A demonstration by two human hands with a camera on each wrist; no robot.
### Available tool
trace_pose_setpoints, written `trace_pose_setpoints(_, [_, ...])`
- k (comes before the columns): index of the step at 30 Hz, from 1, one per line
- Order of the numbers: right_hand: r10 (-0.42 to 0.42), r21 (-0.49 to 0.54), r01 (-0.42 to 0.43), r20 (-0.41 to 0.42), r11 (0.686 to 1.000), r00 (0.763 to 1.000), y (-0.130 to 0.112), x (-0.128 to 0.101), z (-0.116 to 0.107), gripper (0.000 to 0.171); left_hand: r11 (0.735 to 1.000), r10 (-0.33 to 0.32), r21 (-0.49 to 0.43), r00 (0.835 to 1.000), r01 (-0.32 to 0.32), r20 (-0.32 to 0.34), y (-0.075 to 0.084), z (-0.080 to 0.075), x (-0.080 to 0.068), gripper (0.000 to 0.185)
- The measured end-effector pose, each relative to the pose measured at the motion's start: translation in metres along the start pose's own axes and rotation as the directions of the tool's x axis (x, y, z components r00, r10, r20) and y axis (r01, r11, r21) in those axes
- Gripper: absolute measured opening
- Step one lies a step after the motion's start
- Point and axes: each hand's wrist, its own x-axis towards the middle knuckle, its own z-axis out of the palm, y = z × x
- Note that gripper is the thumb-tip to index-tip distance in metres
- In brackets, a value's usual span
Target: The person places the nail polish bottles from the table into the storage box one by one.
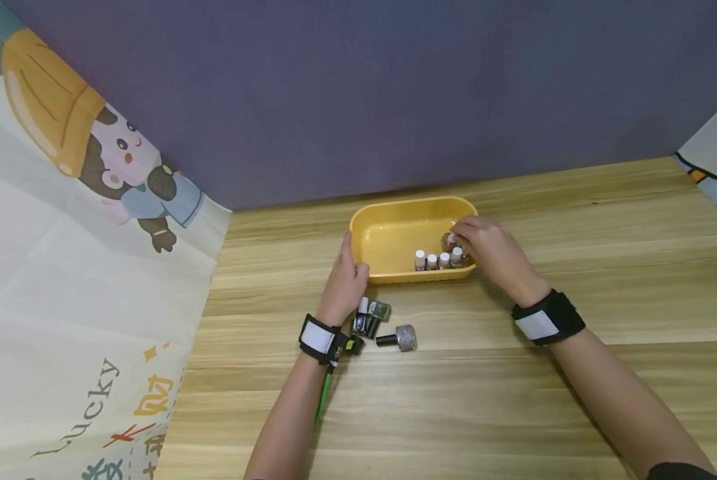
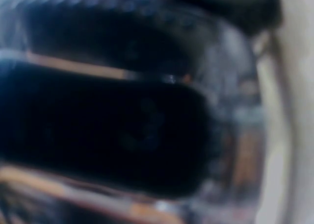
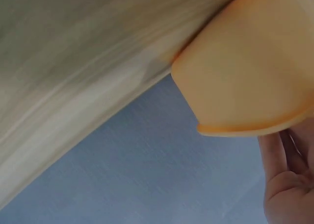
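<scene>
Head view: right hand (image 1: 489, 250) over right end of yellow tray (image 1: 394, 212), fingers curled round a small bottle (image 1: 450, 240), upright, just behind the row of white-capped bottles (image 1: 438, 260). Left hand (image 1: 348, 280) fingers straight against tray's left wall; loose bottles (image 1: 388, 327) lie just behind its wrist on the tabletop (image 1: 604, 267).

Left wrist view: blurred, unreadable.

Right wrist view: tray (image 3: 250, 67) outer wall just above fingers (image 3: 282, 172); bottle hidden.
</scene>
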Motion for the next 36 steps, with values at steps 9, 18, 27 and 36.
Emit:
trace_pose_setpoints(9, [0.0, -0.022, 0.001, 0.014, 1.0, 1.0, 0.0, -0.001, 0.001, 0.012, 1.0, 0.001, -0.005, 1.0, -0.001, 0.007, 0.0, 0.001, 0.0, 0.077])
trace_pose_setpoints(18, [-0.005, -0.055, 0.007, 0.033, 0.998, 0.999, -0.001, 0.0, 0.001, 0.015, 1.0, 0.009, -0.006, 1.0, -0.009, 0.002, 0.0, 0.0, 0.0, 0.076])
trace_pose_setpoints(27, [0.004, -0.065, -0.001, 0.041, 0.998, 0.999, -0.003, -0.001, 0.003, 0.015, 1.0, -0.004, -0.004, 1.0, 0.004, 0.008, -0.001, 0.0, 0.0, 0.077])
trace_pose_setpoints(36, [0.004, -0.037, -0.004, 0.001, 0.999, 1.0, -0.015, 0.001, -0.007, 0.018, 1.0, -0.014, 0.012, 1.0, 0.014, 0.005, -0.002, 0.001, 0.001, 0.076])
